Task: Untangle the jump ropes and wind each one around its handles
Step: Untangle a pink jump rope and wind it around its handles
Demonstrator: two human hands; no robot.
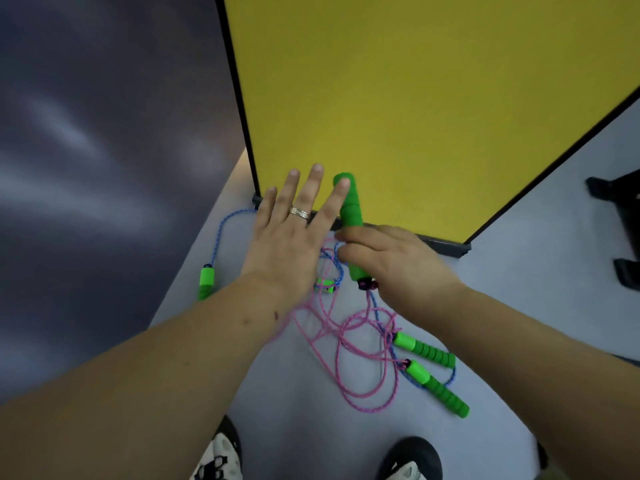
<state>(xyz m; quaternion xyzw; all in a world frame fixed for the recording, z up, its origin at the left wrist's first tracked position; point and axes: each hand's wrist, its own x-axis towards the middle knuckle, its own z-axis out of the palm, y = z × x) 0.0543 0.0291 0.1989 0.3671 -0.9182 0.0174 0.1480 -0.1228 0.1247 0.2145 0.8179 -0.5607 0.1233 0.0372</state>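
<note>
My right hand (391, 258) was clenched round a green foam handle (350, 216), which stood nearly upright against the yellow panel (415, 98). My left hand (287, 237) was spread flat with straight fingers, gripping nothing; its forefinger lay against the top of that handle. The pink rope (346, 341) and blue rope (225, 223) lay in one tangle on the pale table (294, 410), below the panel's lower edge. Two more handles (433, 368) lay side by side at the tangle's right, farther from the panel, and a fourth (206, 282) sat at the table's left edge, well apart from the panel's corner, on a blue loop.

I judged the cords light, thin and limp, so they would sag and snag instead of pushing through a knot. The woven surface looked grippy enough to pinch. The foam handles looked soft and ridged, stiff along their length, and easy to hold mid-shaft. I reckoned the best hold was a handle in one hand and the cord just below its cap in the other, feeding slack through the crossings. Which rope the held handle belonged to, I could not tell.
</note>
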